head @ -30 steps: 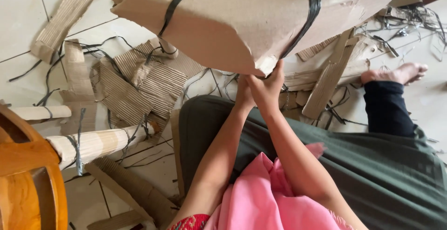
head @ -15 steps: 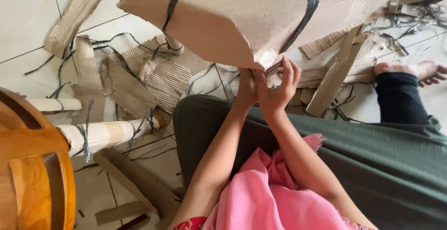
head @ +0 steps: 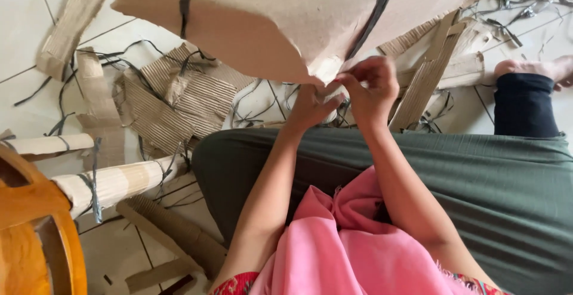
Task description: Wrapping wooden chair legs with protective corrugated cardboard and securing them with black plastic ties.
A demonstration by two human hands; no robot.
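Brown cardboard wrapping (head: pixel 286 20), bound by two black plastic straps (head: pixel 373 14), fills the top of the head view, its torn lower corner hanging just above the person's lap. The left hand (head: pixel 310 107) is closed on that ragged corner from below, fingers curled against the cardboard. The right hand (head: pixel 373 89) sits just beside it, fingertips (head: pixel 346 79) pinched together on the torn edge of the same corner. Both forearms reach up over a dark green skirt (head: pixel 465 175) and a pink cloth (head: pixel 352 247).

On the white tiled floor (head: pixel 24 14), toward its left edge, lie strips of corrugated cardboard (head: pixel 173 104) tangled with loose black strapping. Two wrapped legs (head: pixel 113 181) of an orange wooden chair (head: pixel 30 235) jut out from the lower left corner. More cardboard strips (head: pixel 427 80) lie to the right of the hands, and a bare foot (head: pixel 531 68) with a dark trouser leg rests near the floor's right edge.
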